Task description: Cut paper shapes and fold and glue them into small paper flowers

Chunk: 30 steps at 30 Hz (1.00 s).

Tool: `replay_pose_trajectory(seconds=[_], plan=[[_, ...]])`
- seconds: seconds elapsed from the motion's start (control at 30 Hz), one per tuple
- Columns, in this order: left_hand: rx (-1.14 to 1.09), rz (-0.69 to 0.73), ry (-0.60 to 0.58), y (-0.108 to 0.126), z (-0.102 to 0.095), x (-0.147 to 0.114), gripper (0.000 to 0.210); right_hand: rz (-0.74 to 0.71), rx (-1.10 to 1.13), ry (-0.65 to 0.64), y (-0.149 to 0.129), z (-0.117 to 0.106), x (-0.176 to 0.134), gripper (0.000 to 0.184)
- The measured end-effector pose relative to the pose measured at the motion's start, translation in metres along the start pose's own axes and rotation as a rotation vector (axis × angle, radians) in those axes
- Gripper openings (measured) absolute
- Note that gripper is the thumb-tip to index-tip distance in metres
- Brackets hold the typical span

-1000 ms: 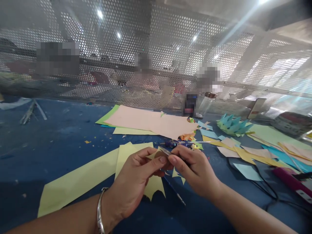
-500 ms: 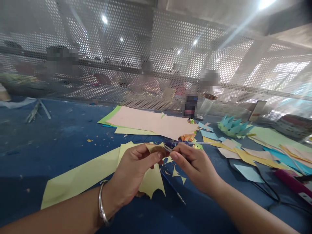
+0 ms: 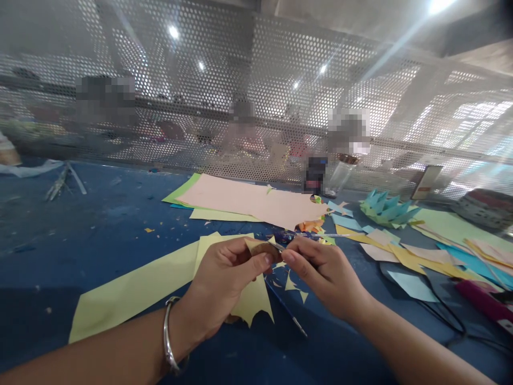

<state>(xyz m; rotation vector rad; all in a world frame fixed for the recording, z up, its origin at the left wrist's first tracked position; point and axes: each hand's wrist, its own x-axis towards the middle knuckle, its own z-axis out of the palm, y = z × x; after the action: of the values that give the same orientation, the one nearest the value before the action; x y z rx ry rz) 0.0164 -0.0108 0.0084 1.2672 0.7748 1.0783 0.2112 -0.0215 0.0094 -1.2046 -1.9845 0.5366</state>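
My left hand (image 3: pixel 228 272), a silver bangle on its wrist, pinches a small curved piece of yellow paper (image 3: pixel 262 248) that looks brownish in the shade. My right hand (image 3: pixel 323 267) is closed around a thin silver metal tool (image 3: pixel 276 246); its tip touches or nearly touches the paper, and the rest is hidden by my fingers. Below my hands lies a yellow paper piece with a jagged edge (image 3: pixel 256 307). Small pointed yellow scraps (image 3: pixel 290 282) and a slim blue-handled tool (image 3: pixel 286 309) rest beside it.
Pale pink sheets (image 3: pixel 244 198) lie behind my hands on the blue table (image 3: pixel 120 230). To the right are a blue-green paper flower (image 3: pixel 387 208), paper strips (image 3: pixel 404 259), a black cable (image 3: pixel 457 321) and a magenta object (image 3: pixel 483 302). A perforated screen (image 3: pixel 200 80) rises behind.
Both hands keep their grips on the paper and the tool, with only a slight shift of the fingers. The whole view has moved a little.
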Motion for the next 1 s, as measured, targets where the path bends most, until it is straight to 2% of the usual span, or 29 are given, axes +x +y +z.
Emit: replay_pose_trajectory(seconds=[0.47,1.0], plan=[[0.041,0.022,0.008,-0.0009,-0.0004,0.0003,0.007,-0.021,-0.010,0.000,0.0005,-0.0008,0.0011,0.038],[0.034,-0.055,0.039,0.0006,-0.0010,0.0007,0.011,-0.016,-0.045,-0.001,0.0030,-0.0040,-0.0004,0.039]])
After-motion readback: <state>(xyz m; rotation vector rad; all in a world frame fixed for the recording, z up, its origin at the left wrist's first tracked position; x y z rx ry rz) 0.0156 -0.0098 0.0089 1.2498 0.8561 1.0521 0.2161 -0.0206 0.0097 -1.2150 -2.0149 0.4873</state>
